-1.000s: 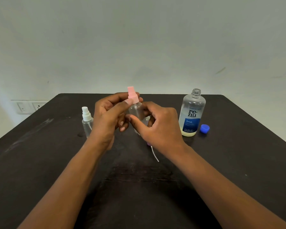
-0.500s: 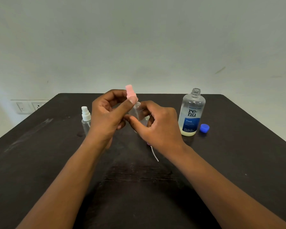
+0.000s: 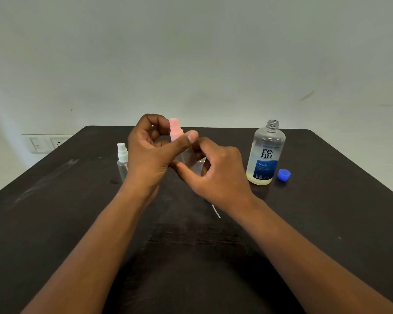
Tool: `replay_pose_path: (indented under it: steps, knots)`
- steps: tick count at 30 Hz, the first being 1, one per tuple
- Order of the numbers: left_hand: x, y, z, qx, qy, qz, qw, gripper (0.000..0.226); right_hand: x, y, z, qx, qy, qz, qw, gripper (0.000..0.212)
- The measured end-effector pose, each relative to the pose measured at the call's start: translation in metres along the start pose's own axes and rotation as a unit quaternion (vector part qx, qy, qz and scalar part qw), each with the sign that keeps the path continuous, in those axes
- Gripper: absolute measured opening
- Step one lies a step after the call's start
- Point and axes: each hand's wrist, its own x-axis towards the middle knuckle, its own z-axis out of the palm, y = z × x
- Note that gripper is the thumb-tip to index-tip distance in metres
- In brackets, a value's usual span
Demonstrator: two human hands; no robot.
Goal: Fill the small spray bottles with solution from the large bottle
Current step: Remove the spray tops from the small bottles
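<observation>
My right hand (image 3: 216, 172) grips the clear body of a small spray bottle (image 3: 187, 156) above the table's middle. Its pink spray head (image 3: 175, 129) stands upright, pinched at the collar between the thumb and fingers of my left hand (image 3: 149, 155). A second small spray bottle with a white head (image 3: 122, 160) stands on the table just left of my left hand, partly hidden by it. The large bottle (image 3: 266, 155) stands uncapped to the right, with a little yellowish solution at its bottom. Its blue cap (image 3: 284, 175) lies beside it.
The dark table (image 3: 55, 223) ends at a pale wall behind. A thin white dip tube (image 3: 216, 210) lies on the table under my right wrist. Wall sockets (image 3: 47, 143) sit at the far left.
My left hand has shifted its fingers around the pink head, the index finger lifting and the thumb now across the collar. The bottle stays in my right hand, slightly higher.
</observation>
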Motion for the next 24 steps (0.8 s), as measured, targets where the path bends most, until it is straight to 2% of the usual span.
replay_pose_path:
  steps: [2, 6, 8, 17, 21, 24]
  knots:
    - [0.0, 0.0, 0.0, 0.009, -0.01, -0.012, 1.0, 0.051, 0.0, 0.0, -0.001, -0.003, 0.003, 0.001, 1.0, 0.04]
    - [0.002, 0.002, -0.005, -0.014, -0.082, -0.016, 0.996, 0.037, 0.002, 0.002, -0.002, 0.002, 0.014, 0.007, 1.0, 0.044]
    - [0.003, 0.003, -0.008, -0.022, -0.085, -0.021, 0.996, 0.033, 0.002, 0.002, -0.002, 0.0, 0.014, 0.005, 1.0, 0.047]
    - [0.002, 0.004, -0.004, 0.019, -0.017, 0.003, 1.0, 0.032, 0.001, 0.002, 0.001, -0.017, 0.01, -0.012, 1.0, 0.043]
    - [0.006, 0.007, -0.009, -0.048, 0.014, 0.018, 0.999, 0.031, 0.0, 0.002, 0.001, -0.024, 0.006, -0.022, 0.999, 0.046]
    - [0.011, 0.016, -0.014, -0.108, 0.085, 0.056, 0.989, 0.034, -0.001, 0.002, 0.001, -0.029, 0.014, -0.021, 0.999, 0.046]
